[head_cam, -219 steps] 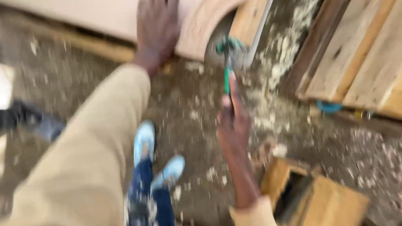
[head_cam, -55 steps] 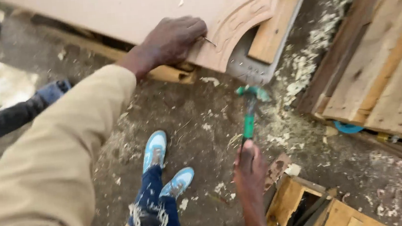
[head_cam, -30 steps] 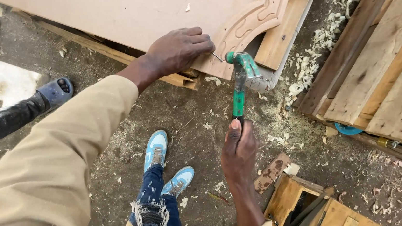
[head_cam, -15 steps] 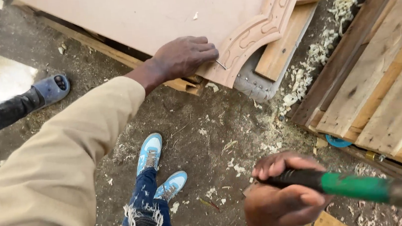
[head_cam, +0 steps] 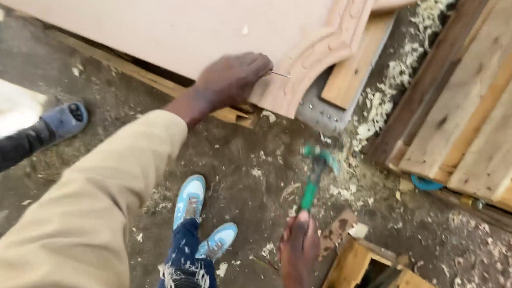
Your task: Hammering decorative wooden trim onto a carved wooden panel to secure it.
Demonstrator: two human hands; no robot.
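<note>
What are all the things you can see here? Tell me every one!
Carved board: one, pale pink-brown, leaning at top.
Nail: one, thin metal, at the board's carved edge.
Hammer: one, green handle, above the floor.
Planks: several, light wood, right side.
Wood shavings: many, cream, on the dirt floor.
Sandal: one, grey-blue, another person's, left.
Shoes: two, light blue, the person's own.
Left hand: pinching the nail.
Right hand: gripping the hammer.

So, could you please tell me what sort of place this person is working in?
Most likely a carpentry or furniture workshop with a dirt floor. Wood shavings litter the ground, planks are stacked at the right, and a carved wooden panel is being nailed, with a green-handled hammer in the right hand.
</note>
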